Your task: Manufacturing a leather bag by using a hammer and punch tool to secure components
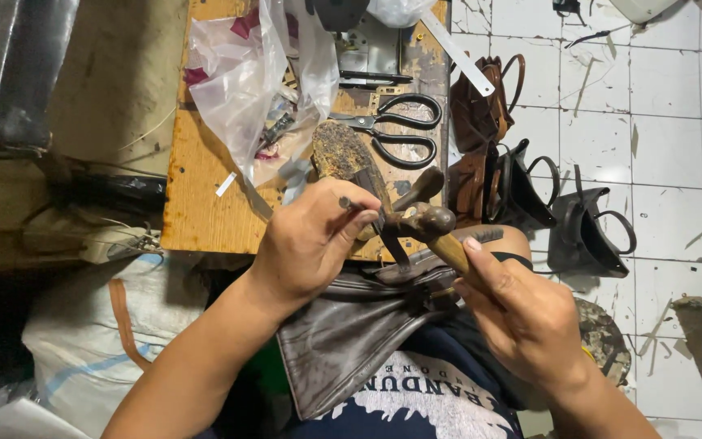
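Two bare hands meet in the head view over a dark brown leather piece (351, 325) draped across the person's lap. Left hand (310, 240): fingers curled in tight, thumb and forefinger tips pinched on a small dark nail-like bit (345, 202); the other fingers are folded against the palm. Right hand (522, 313): fingers wrapped closed round the wooden handle of a worn brown metal-headed hammer (424, 219), thumb laid along the handle, hammer head just beside the left fingertips. Under both, a rusty brown iron shoe last (343, 154) sticks up from the table edge, with a strip of the leather lying against it.

Behind it a scuffed orange-brown wooden table (197, 187) carries large black-handled steel scissors (396, 130), a crumpled clear plastic bag (245, 73) and a flat metal ruler (457, 53) at the far edge. Right of the table, brown and black leather shoe uppers (530, 191) stand on a dirty white tiled floor (660, 122). Lower left, a white woven sack (99, 341) sits beside the person's arm.
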